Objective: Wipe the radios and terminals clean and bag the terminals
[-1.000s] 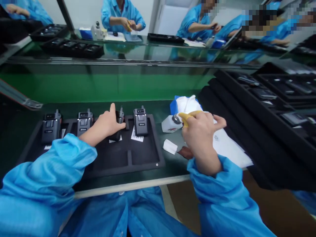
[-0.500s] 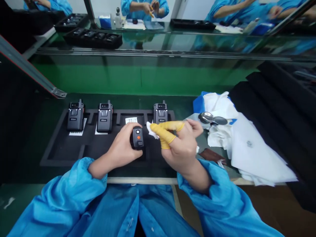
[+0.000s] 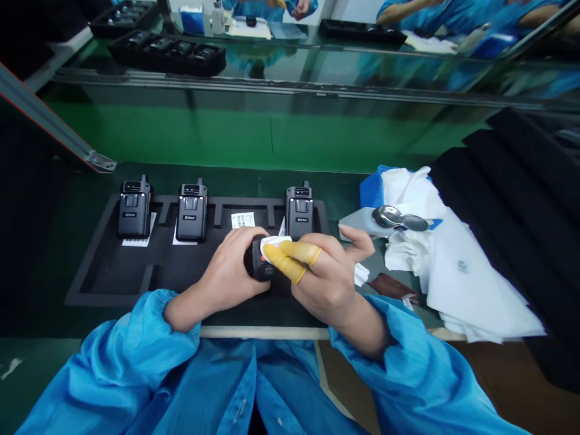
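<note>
Our left grip point(image 3: 230, 264) clamps the radio point(image 3: 255, 267), probably stiff, best held by its sides. Our right grip point(image 3: 328, 275) pinches a soft-looking wipe point(image 3: 269, 241).

Black handset point(image 3: 256, 266), held in left hand point(image 3: 229, 266); white wipe point(image 3: 277, 240), held against it by right hand point(image 3: 330, 281); three similar handsets point(image 3: 191, 212) along far side of black tray point(image 3: 181, 275); at right, metal-capped bottle point(image 3: 360, 223), blue box point(image 3: 370, 188).
</note>
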Tool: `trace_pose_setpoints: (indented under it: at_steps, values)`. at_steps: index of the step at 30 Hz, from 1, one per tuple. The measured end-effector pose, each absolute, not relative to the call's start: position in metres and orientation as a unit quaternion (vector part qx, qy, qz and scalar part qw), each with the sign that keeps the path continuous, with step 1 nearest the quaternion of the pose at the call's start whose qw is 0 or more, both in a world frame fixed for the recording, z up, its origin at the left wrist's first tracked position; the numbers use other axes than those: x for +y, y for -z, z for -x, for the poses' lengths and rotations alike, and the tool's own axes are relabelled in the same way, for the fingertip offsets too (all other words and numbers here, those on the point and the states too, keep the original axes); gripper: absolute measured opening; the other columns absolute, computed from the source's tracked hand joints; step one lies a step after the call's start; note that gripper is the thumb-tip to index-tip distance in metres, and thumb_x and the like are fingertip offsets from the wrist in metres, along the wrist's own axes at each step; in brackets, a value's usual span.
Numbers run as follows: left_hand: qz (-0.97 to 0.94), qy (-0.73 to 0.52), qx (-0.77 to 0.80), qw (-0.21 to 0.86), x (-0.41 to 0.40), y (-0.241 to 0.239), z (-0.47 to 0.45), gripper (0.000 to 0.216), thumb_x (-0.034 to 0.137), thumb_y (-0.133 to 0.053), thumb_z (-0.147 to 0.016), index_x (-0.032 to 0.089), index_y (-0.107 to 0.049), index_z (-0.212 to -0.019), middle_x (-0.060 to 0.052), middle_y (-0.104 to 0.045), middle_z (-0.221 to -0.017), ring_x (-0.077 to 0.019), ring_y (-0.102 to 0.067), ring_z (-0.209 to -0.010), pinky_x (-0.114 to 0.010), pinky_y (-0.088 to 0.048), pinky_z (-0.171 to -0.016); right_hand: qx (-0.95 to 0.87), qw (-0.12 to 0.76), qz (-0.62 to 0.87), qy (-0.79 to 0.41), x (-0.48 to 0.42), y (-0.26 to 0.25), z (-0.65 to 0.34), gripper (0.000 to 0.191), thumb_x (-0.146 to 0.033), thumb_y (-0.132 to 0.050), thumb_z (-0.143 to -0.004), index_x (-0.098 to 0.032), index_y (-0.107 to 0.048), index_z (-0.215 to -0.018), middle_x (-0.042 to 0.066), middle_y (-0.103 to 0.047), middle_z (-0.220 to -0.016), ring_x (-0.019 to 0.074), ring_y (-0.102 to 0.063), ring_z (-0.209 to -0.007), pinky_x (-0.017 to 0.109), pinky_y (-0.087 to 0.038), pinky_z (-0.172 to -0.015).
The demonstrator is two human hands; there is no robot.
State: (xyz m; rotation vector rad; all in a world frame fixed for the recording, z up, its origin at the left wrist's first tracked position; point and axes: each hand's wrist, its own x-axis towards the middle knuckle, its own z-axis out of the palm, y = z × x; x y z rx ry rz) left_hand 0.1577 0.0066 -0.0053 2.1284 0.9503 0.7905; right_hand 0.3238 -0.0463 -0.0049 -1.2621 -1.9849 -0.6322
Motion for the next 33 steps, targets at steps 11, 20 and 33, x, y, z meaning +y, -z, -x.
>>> trace_pose_setpoints:
  at_steps: [11,20,33]
  values:
    - [-0.824,-0.311,0.346,0.323,0.006,0.007,-0.156,0.046,0.015,-0.071,-0.059,0.022,-0.05,-0.1,-0.003,-0.065,-0.098,-0.0228,-0.064,-0.093,-0.036,-0.051,-0.081,-0.766,0.337,0.487,0.25,-0.046,0.0,-0.31,0.038,-0.007,-0.042,-0.086,-0.032,-0.068,-0.073,-0.008,-0.061,-0.07,0.0081,-0.054,-0.081,0.037,-0.021,-0.097]
    - [-0.832,-0.314,0.346,0.299,0.006,0.007,-0.155,0.045,0.009,-0.064,-0.059,0.022,-0.05,-0.1,-0.003,-0.065,-0.098,-0.0217,-0.062,-0.094,-0.036,-0.051,-0.082,-0.714,0.342,0.53,0.303,-0.045,0.011,-0.314,0.034,0.0,-0.042,-0.078,-0.022,-0.062,-0.062,-0.005,-0.057,-0.067,0.0089,-0.054,-0.078,0.037,-0.025,-0.092]
    - [-0.839,-0.314,0.329,0.298,0.007,0.008,-0.155,0.041,0.016,-0.071,-0.064,0.021,-0.051,-0.1,-0.004,-0.065,-0.097,-0.0224,-0.063,-0.092,-0.036,-0.052,-0.08,-0.737,0.346,0.507,0.284,-0.044,-0.003,-0.299,0.032,-0.002,-0.041,-0.082,-0.023,-0.062,-0.07,-0.007,-0.059,-0.068,0.0083,-0.055,-0.084,0.037,-0.024,-0.096]
